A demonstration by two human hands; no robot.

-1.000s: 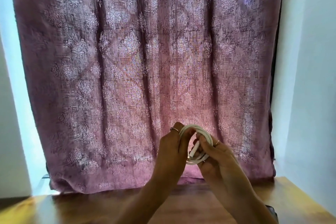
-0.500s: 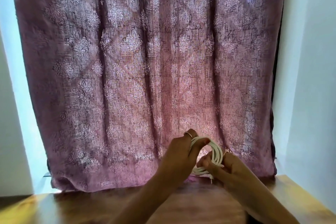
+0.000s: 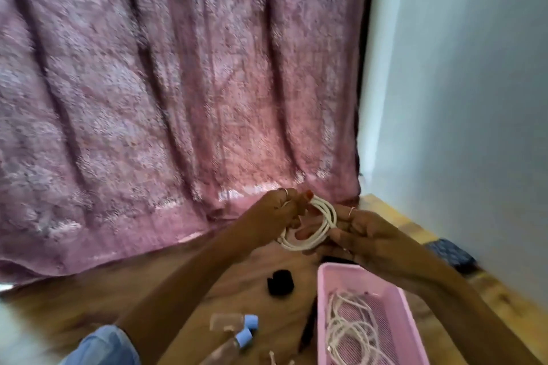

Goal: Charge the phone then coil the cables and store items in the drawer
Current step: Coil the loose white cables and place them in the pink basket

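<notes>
A coiled white cable [image 3: 321, 227] hangs between both hands above the wooden table [image 3: 243, 281]. My left hand [image 3: 277, 215] grips the coil's upper left side, thumb and fingers curled round the loops. My right hand [image 3: 360, 234] holds the coil's right side with fingers curled round it. Below the right forearm stands a pink tray [image 3: 388, 290] holding several loose white cables [image 3: 351, 332]. A small black block [image 3: 280, 282], perhaps a charger, lies on the table left of the tray. The picture is blurred.
Two clear bottles with blue caps [image 3: 240, 332] lie at the table's front. A dark slim object [image 3: 308, 326] lies along the tray's left wall. A dark patterned item [image 3: 450, 253] sits at the table's right edge. A purple curtain [image 3: 178, 98] hangs behind, a white wall to the right.
The camera has tipped down and right, bringing the tray, bottles and black block into view. Both hands keep hold of the coil, now lower over the table.
</notes>
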